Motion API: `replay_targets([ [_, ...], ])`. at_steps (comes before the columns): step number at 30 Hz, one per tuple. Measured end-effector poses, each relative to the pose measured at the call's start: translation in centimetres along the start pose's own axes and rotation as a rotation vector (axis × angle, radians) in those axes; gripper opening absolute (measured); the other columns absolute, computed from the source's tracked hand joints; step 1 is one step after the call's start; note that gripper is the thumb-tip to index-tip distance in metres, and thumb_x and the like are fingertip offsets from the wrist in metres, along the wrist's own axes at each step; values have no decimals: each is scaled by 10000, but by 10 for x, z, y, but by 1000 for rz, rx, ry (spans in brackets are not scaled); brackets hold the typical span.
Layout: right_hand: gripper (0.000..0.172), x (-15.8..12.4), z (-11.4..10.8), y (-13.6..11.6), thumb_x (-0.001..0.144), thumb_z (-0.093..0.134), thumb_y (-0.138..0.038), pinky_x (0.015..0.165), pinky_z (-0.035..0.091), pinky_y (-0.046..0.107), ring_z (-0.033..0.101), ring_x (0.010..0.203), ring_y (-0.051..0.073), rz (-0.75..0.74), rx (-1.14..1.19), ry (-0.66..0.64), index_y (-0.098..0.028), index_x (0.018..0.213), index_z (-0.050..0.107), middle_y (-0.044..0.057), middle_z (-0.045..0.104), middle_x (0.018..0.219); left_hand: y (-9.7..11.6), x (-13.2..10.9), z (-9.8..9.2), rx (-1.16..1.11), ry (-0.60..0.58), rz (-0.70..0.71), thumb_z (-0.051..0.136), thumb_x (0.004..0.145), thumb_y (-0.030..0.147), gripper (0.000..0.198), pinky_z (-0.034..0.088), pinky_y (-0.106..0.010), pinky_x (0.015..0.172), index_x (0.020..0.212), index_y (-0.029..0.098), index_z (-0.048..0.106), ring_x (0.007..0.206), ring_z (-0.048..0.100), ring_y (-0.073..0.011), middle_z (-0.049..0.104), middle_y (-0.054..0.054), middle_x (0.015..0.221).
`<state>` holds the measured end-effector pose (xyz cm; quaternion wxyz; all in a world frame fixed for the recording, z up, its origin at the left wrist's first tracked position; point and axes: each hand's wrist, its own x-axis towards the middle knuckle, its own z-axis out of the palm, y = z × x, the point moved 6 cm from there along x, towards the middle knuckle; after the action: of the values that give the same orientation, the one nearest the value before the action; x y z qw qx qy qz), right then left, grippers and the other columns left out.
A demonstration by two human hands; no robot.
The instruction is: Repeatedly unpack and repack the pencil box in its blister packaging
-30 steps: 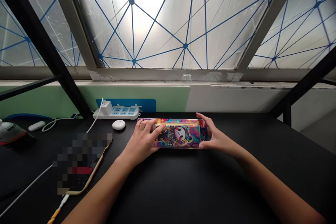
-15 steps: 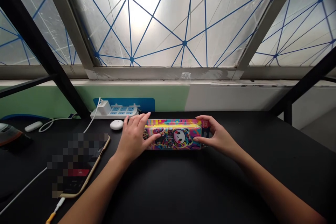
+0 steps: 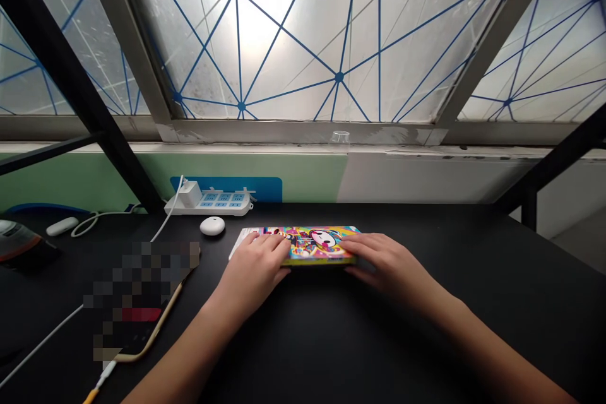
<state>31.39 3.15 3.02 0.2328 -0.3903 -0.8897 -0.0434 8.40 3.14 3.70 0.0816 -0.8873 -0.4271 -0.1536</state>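
Note:
A colourful cartoon-printed pencil case (image 3: pixel 312 242) lies flat on the black desk (image 3: pixel 331 341), a little beyond the middle. My left hand (image 3: pixel 258 262) rests on its left end with the fingers laid over the lid. My right hand (image 3: pixel 383 264) lies on its right end, fingers stretched flat across the top. A white flap or card edge (image 3: pixel 239 241) sticks out at the case's left end, past my left fingers.
A white power strip with a charger (image 3: pixel 208 202) stands at the wall. A small white round device (image 3: pixel 213 225) lies left of the case. A phone with a cable (image 3: pixel 142 303) lies at the left. Black frame bars cross both sides.
The case stood tilted up on its long edge between my hands; now it lies flat on the desk, and both hands have come down on top of it.

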Motion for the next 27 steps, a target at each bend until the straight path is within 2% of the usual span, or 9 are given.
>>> replay_targets([
  [4,432,4,14,-29,893,652,-236,1007,513,491,610,1223,302,-77,17,-126,-264,1320,593,97,655,1336,14,3,5,-8,-84,82,688,853,212,102,501,-431,848,936,218,629,924,643,-279,684,-70,1001],
  [8,645,4,26,-43,869,692,-281,1105,431,540,421,1408,337,-72,9,-201,-225,1466,456,128,474,1523,16,4,9,-132,-54,99,712,868,330,345,481,-456,928,1180,234,602,1073,594,-300,653,-85,1181],
  [11,704,2,31,-43,871,694,-308,1135,394,549,344,1453,335,-63,10,-234,-214,1505,402,134,388,1575,6,2,16,-187,-36,27,702,852,506,612,400,-522,1058,1368,244,502,1242,524,-338,584,-118,1358],
  [15,763,1,32,-39,862,714,-364,1161,360,530,301,1474,318,-51,17,-267,-233,1527,365,116,333,1604,-9,-3,29,-185,-75,-99,602,819,713,908,296,-587,1130,1531,225,318,1463,292,-392,344,-195,1581],
  [17,796,1,31,-38,860,720,-385,1170,345,527,293,1478,312,-45,31,-279,-255,1544,334,105,322,1609,-14,-6,33,-173,-114,-137,542,818,766,947,266,-611,1136,1547,212,298,1490,227,-402,273,-218,1609],
  [23,799,2,26,-33,886,692,-403,1188,297,537,271,1487,295,-13,95,-350,-310,1564,279,74,319,1611,-19,-7,34,-161,-211,-182,440,810,837,974,223,-623,1154,1523,178,367,1498,210,-391,272,-224,1606],
  [27,813,0,23,-29,882,652,-541,1203,227,564,261,1489,310,42,133,-426,-324,1565,270,58,310,1613,-20,-6,33,-138,-248,-197,396,794,871,1017,199,-610,1175,1536,177,349,1506,201,-367,261,-201,1615],
])
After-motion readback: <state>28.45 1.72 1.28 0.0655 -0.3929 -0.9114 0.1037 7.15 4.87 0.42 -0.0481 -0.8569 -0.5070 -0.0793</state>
